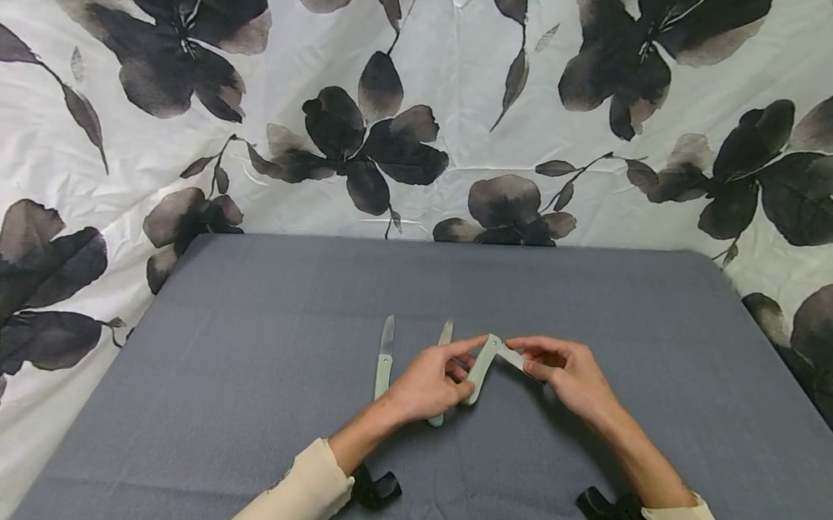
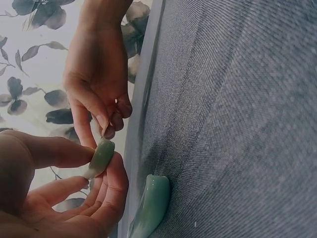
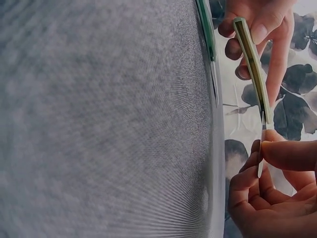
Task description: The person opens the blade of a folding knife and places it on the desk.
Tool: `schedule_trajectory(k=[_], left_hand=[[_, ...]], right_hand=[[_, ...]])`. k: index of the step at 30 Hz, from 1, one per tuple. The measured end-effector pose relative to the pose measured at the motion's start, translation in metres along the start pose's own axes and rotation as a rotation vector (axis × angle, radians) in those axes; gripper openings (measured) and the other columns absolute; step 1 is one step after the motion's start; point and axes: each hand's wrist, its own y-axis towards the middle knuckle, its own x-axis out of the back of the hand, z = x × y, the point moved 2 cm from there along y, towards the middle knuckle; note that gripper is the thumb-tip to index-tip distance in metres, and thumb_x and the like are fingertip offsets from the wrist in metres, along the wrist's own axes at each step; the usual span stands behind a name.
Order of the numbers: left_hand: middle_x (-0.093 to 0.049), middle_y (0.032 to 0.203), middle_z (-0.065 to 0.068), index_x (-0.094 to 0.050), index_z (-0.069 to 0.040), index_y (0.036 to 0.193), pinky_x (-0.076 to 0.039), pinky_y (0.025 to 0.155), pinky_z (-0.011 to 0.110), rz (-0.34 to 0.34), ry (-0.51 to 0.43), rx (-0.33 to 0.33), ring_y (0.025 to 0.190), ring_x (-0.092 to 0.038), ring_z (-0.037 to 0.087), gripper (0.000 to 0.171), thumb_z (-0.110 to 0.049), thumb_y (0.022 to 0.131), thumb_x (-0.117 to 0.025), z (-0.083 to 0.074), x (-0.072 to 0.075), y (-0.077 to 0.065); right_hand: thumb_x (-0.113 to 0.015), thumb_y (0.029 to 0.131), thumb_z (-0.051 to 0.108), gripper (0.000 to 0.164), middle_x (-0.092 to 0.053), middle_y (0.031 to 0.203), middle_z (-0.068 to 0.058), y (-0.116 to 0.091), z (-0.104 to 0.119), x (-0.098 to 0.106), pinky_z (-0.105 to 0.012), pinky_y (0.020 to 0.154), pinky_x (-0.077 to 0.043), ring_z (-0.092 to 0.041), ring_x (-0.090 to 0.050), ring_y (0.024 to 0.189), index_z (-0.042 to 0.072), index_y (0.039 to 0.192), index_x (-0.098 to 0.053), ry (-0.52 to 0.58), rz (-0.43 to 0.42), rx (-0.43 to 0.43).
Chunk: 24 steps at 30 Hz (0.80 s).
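A folding knife with a pale green handle [image 1: 482, 370] is held above the table between both hands, its blade [image 1: 511, 356] angled partway out. My left hand [image 1: 429, 381] grips the handle between thumb and fingers. The blade is pinched by my right hand [image 1: 564, 373], thumb on one flat side. In the right wrist view the slot along the handle [image 3: 251, 64] faces the camera. Beneath the left hand lies a second green-handled knife [image 1: 435, 420], blade out, its middle hidden by that hand. Left of it is a third knife [image 1: 384, 366], also unfolded, its lower end hidden by the left wrist.
Grey cloth covers the table [image 1: 267, 321]. A white curtain with dark flowers [image 1: 501, 159] hangs behind and beside it. Black straps with mounts [image 1: 375, 489] sit on both wrists, below the cream sleeves.
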Motion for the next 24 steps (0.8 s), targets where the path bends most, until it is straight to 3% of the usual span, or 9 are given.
schedule_trajectory(k=[10,24], left_hand=[[-0.065,0.128,0.014,-0.046,-0.017,0.158,-0.053,0.068,0.019,0.035,0.044,0.002,0.086,-0.064,0.008,0.067,0.002,0.096,-0.060,-0.002,0.009,0.003],[-0.068,0.126,0.015,-0.047,-0.017,0.158,-0.054,0.072,0.023,0.060,0.083,0.012,0.089,-0.065,0.012,0.065,0.002,0.097,-0.060,-0.003,0.014,0.006]], right_hand=[[-0.064,0.101,0.006,0.031,-0.073,0.124,-0.016,0.004,0.007,0.001,-0.024,0.085,-0.055,-0.019,-0.067,0.106,0.012,0.130,-0.073,-0.023,-0.006,-0.023],[-0.063,0.101,0.005,0.029,-0.074,0.119,-0.015,0.010,0.011,0.001,-0.028,0.079,-0.051,-0.013,-0.064,0.093,0.012,0.126,-0.075,-0.059,-0.018,-0.016]])
